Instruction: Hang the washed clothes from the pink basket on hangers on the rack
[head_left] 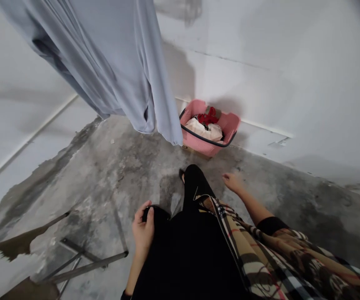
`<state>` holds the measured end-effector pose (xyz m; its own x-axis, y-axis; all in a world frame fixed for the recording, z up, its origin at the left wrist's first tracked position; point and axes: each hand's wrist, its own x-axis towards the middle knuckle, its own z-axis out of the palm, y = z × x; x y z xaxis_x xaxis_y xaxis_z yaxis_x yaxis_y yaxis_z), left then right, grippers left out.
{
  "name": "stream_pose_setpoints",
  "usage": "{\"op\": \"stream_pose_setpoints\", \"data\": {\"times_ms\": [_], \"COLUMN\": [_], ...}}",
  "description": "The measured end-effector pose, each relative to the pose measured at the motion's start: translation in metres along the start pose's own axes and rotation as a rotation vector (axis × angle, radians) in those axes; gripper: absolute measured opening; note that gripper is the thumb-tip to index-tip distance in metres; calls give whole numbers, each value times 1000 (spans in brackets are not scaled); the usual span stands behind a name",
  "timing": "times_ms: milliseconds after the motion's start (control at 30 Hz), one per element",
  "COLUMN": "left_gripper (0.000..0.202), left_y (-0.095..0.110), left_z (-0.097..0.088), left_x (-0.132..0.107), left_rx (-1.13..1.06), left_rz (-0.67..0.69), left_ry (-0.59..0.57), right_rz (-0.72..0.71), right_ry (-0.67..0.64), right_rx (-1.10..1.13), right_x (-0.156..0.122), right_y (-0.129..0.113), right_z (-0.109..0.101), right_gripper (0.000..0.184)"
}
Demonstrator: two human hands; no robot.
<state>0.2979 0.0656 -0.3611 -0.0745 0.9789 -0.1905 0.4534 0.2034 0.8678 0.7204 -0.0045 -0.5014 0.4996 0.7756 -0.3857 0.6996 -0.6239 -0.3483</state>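
Note:
My left hand (142,229) is at my left thigh, its fingers curled round a fold of my black clothing (186,250). My right hand (232,182) hangs free to the right of my raised black knee (194,177), fingers loosely bent and holding nothing. A pink laundry basket (228,125) with a dark handle stands on the floor ahead against the wall, with white and red clothes (206,125) in it. A pale grey-blue garment (117,66) hangs down from above at the upper left, its hem near the basket.
The floor is stained grey concrete (120,166), bounded by white walls (276,62) behind and on the left. Metal frame legs (83,262) lie at the lower left. A plaid jacket (276,258) covers my right side.

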Motion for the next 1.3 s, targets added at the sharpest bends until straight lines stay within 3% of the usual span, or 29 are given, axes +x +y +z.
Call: {"op": "stream_pose_setpoints", "data": {"times_ms": [100,233,467,767,867,967,1167,1300], "left_gripper": [40,38,40,37,37,39,48,53], "left_y": [-8,-20,-42,-38,-40,-45,-50,-41], "left_z": [-11,-25,-27,-18,-19,-22,-25,-19], "left_x": [-5,-13,-25,-18,-21,-26,-27,-15], "left_rx": [-14,-53,-113,-109,-107,-125,-118,-99], "left_rz": [29,34,35,98,85,55,-69,-141], "left_ry": [-20,7,-14,-33,-16,19,40,41], "right_rz": [7,23,15,-7,-70,-155,-239,-263], "right_ry": [16,80,202,198,172,152,169,72], "right_rx": [34,58,62,-10,-50,-95,-192,-269], "right_x": [-40,-63,-74,-72,-61,-37,40,96], "right_y": [0,1,7,1,-17,-52,-138,-168], "right_z": [19,24,18,0,-7,-15,-28,-34], "right_gripper": [27,27,32,31,31,34,55,65]}}
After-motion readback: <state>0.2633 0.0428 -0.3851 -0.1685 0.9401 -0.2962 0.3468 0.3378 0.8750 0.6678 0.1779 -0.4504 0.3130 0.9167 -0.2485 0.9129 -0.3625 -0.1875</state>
